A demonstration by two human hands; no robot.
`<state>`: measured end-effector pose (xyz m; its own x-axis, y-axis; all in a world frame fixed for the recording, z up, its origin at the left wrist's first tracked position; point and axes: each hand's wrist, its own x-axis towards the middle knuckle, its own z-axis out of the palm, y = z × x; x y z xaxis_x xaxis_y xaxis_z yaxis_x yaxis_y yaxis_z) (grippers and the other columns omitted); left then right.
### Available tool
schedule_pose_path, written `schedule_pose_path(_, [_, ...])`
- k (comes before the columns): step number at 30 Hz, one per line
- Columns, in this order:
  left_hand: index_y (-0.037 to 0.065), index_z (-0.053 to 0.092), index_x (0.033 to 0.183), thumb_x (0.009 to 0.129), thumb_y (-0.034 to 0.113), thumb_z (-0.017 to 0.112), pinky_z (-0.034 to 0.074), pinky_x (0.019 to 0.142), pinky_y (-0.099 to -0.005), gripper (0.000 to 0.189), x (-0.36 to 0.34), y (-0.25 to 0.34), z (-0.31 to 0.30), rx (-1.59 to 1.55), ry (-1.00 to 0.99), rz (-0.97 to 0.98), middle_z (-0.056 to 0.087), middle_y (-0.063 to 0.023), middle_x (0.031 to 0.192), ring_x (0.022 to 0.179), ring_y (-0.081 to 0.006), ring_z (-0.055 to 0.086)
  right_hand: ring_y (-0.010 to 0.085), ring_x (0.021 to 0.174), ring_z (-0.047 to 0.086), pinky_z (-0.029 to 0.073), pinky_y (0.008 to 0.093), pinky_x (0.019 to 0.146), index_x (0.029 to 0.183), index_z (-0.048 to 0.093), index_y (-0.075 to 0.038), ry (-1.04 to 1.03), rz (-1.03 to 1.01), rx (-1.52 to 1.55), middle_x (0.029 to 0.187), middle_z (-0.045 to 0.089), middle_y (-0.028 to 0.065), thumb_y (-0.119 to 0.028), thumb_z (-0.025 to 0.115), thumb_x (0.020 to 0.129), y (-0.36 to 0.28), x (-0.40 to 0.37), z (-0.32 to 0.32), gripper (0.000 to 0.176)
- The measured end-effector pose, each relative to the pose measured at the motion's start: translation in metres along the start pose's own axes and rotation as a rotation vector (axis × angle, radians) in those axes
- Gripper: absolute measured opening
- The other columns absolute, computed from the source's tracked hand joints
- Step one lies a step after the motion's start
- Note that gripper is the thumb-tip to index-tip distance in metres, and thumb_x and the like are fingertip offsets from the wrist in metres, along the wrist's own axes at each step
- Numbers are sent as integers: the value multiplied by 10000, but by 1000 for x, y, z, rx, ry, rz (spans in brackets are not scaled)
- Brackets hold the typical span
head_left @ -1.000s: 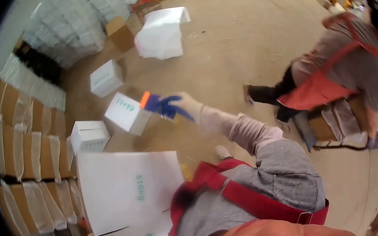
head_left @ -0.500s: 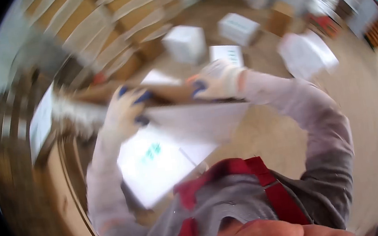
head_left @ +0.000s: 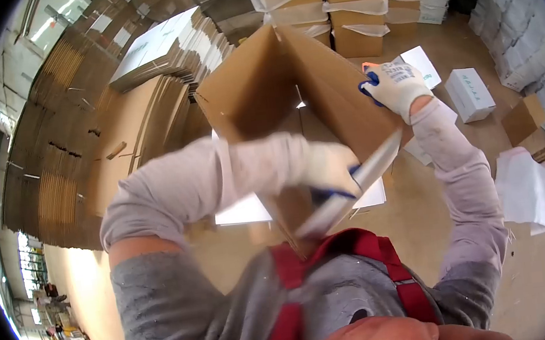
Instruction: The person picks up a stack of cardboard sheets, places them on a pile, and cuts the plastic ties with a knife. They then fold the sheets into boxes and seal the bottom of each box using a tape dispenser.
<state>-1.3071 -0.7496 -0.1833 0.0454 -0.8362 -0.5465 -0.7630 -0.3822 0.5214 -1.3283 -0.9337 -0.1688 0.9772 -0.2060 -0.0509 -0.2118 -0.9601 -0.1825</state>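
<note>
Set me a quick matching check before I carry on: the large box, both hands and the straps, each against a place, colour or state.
1. Large box
2. Left hand
3. Right hand
4. Straps

A. Red
B. At the white flap nearest the body
C. Open, with brown inner walls
D. By the box's upper right edge

Pairs: 1-C, 2-B, 3-D, 4-A
</note>
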Motion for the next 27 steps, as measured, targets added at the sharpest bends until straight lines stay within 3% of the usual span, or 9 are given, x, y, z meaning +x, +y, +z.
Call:
schedule_pose_path(1, [0, 603, 1017, 768, 363, 607, 491, 720, -365, 440, 15, -44, 0, -470, -148, -128, 648, -164, 870, 791, -279, 639, 292, 835, 616, 472, 387, 729, 863, 645, -99, 30, 17, 51, 876, 652, 114, -354, 488, 807, 4, -3, 3, 305])
schedule_pose_path(7, [52, 677, 830, 795, 419, 525, 480, 721, -389, 399, 60, -52, 5, 675, -358, -119, 659, -119, 895, 812, -296, 612, 287, 798, 616, 472, 387, 717, 870, 628, -99, 32, 15, -16, 841, 645, 102, -361, 495, 828, -10, -15, 7, 297])
schedule_pose_path(12, [87, 627, 963, 695, 360, 660, 474, 802, -397, 383, -11, -111, -99, 892, 904, -220, 639, -111, 950, 890, -299, 603, 224, 722, 612, 458, 376, 658, 871, 633, -122, 16, 79, -31, 696, 631, 47, -372, 507, 834, -8, -9, 6, 283])
schedule_pose_path(14, [88, 582, 1051, 737, 391, 639, 479, 803, -388, 440, -46, -149, -126, 409, 1076, -705, 620, -128, 1017, 928, -283, 598, 223, 733, 615, 459, 373, 659, 867, 632, -116, 112, 35, -48, 705, 634, 53, -367, 504, 836, -6, -6, 18, 284])
schedule_pose_path(17, [80, 579, 1073, 759, 407, 613, 484, 804, -369, 455, -38, -155, -76, 509, 595, -138, 634, -121, 977, 905, -275, 611, 250, 726, 615, 457, 382, 641, 864, 621, -94, 173, -13, -122, 760, 628, 88, -346, 506, 834, -24, -11, 16, 279])
schedule_pose_path(20, [85, 584, 1096, 754, 390, 613, 479, 816, -346, 460, -47, -138, -71, 356, 183, -498, 644, -110, 957, 883, -272, 620, 262, 712, 582, 436, 407, 662, 877, 604, -97, 308, -172, -318, 829, 577, 96, -329, 520, 821, -62, -34, 38, 253])
schedule_pose_path(24, [120, 583, 1110, 823, 384, 547, 438, 878, -378, 392, -109, -194, -80, 511, 1354, -308, 602, -129, 1072, 986, -297, 579, 250, 883, 531, 411, 405, 717, 947, 632, -158, 444, -296, -241, 889, 538, 89, -247, 601, 728, -53, -50, 109, 238])
schedule_pose_path(25, [122, 552, 1139, 841, 383, 529, 433, 878, -395, 397, -89, -202, -74, 817, 1394, -682, 577, -136, 1111, 1031, -344, 542, 255, 922, 525, 409, 402, 722, 969, 643, -179, 484, -259, -195, 898, 535, 92, -215, 615, 702, -50, -53, 114, 272])
schedule_pose_path(27, [135, 463, 1223, 881, 447, 410, 385, 926, -427, 466, -41, -217, -92, 149, 1390, -222, 536, -190, 1136, 1104, -336, 480, 256, 944, 534, 405, 406, 733, 985, 655, -205, 438, -236, -194, 911, 530, 103, -172, 630, 654, -47, -56, 112, 334])
